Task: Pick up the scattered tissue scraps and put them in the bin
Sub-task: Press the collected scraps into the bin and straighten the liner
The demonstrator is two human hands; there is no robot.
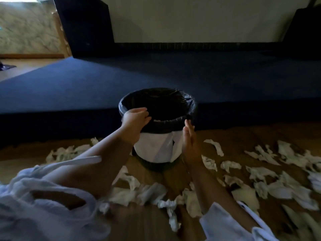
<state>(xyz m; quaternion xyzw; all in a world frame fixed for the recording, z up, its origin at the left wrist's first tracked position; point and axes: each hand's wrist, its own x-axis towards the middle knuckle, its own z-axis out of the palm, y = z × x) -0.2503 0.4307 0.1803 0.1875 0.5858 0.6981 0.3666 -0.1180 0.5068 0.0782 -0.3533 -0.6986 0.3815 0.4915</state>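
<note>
Many tissue scraps litter the floor; left hand grips the bin rim, right hand flat and open, seemingly touching its side

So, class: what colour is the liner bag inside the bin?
Black, seen in the head view: the liner bag folds over the bin's rim.

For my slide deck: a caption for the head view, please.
Left hand grips the bin rim, right hand open beside it, scraps around.

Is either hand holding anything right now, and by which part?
The left hand has its grip on the bin at the near-left rim. The right hand is open beside the bin, holding nothing.
</note>
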